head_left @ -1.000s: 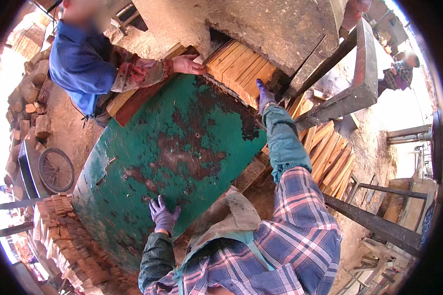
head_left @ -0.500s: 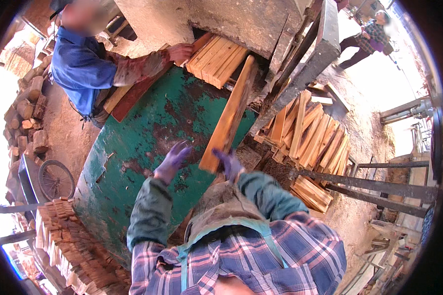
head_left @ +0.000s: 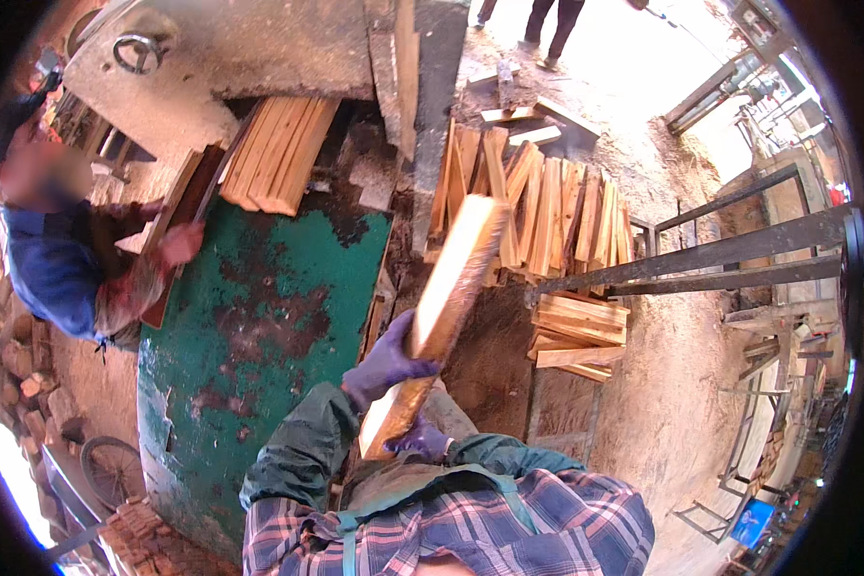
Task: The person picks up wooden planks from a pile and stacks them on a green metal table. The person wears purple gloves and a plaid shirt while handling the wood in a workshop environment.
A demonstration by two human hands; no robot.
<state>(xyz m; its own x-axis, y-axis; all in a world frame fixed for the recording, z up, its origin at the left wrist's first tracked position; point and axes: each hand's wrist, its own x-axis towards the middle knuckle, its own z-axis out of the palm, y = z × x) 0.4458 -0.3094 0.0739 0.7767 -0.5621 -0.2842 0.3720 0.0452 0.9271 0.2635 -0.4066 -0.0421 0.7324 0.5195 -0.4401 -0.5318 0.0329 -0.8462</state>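
A long pale wooden plank (head_left: 456, 274) with a rough brown, bark-like edge slants up and away in front of my body. Wrapped around its lower middle is my left hand (head_left: 391, 363), in a purple glove. Near the plank's close end, my right hand (head_left: 420, 439), also purple-gloved, grips from the right side; part of it is hidden. The green metal table (head_left: 341, 331), with its worn, rusty patches, lies to the left of the plank. At the table's far side, several planks (head_left: 283, 154) stick out side by side from under the machine.
Across the table a person in blue (head_left: 53, 269) handles a dark board (head_left: 187, 206). To the right are a pile of planks (head_left: 557, 206), a smaller stack (head_left: 578, 331) and a metal frame (head_left: 739, 250). Stacked wood pieces (head_left: 149, 542) stand at lower left. Another person's legs (head_left: 552, 29) show far off.
Both hands have taken hold of the plank, and it has been lifted off the table toward my right. My view has turned right. My left hand, free before, now grasps it.
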